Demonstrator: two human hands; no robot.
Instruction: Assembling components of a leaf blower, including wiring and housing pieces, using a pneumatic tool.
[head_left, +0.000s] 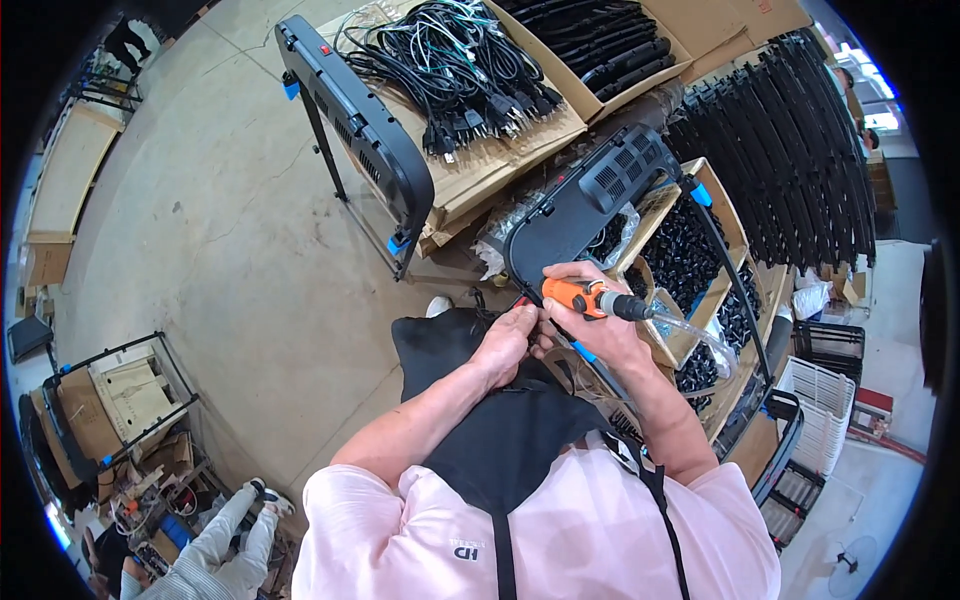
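Observation:
In my right hand (pixel 603 330) is an orange and black power screwdriver (pixel 575 297), with a clear hose running off its back end toward the lower right. Its front end points at the near corner of a long black plastic housing (pixel 572 222) that has vent slots and stands on a black tube frame. My left hand (pixel 506 342) is closed against that same corner, beside a small red part (pixel 521 301); what its fingers pinch is hidden. Black cord shows just behind the left fingers. Both hands are close together, above my black apron (pixel 490 440).
A carton of black power cords (pixel 470 80) lies ahead, beside a second black housing (pixel 355 120) on a frame. Wooden bins of small black parts (pixel 685 255) stand on the right, with stacked black frames (pixel 780 150) behind. Another person (pixel 225 550) is at lower left.

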